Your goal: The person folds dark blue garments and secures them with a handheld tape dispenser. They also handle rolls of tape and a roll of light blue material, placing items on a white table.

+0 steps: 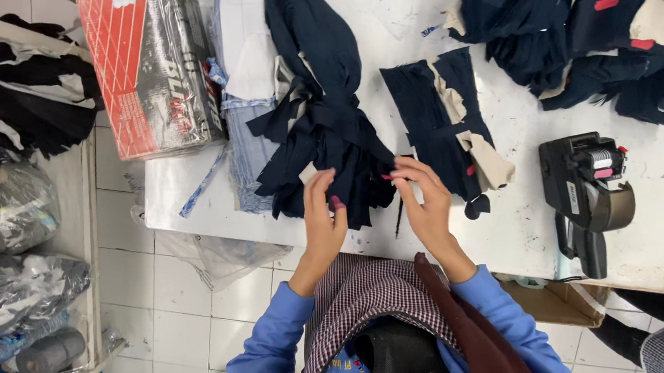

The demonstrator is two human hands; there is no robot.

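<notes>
1. Head view, bench: one white bench (pixel 444 9) carries all the work. The landmark for every position below is the black handheld label gun (pixel 587 196), one in number, lying at the near right of the bench.

2. Head view, work item: a bundle of navy fabric pieces (pixel 327 131) lies well to the left of the label gun. Its long axis runs from the far edge of the bench toward the person, and its fanned lower end is at the fingertips.

3. Head view, hands: the left hand (pixel 322 211) rests its fingers on the lower edge of the bundle. The right hand (pixel 422 194) is just right of that edge, between the bundle and the label gun, thumb and forefinger pinched together on what appears to be a small red tag; the tag is too small to confirm. The hands are apart, both directly below the bundle. The left hand is the nearer one.

4. Head view, other fabric: one smaller stack of navy and cream pieces (pixel 446 120) lies between the bundle and the label gun. One large heap of navy garments with red tags (pixel 605 18) lies beyond the label gun, at the far right.

5. Head view, left of the bundle: one folded pale blue cloth stack (pixel 243 82) and one red and grey carton (pixel 149 66), farthest from the label gun.
</notes>
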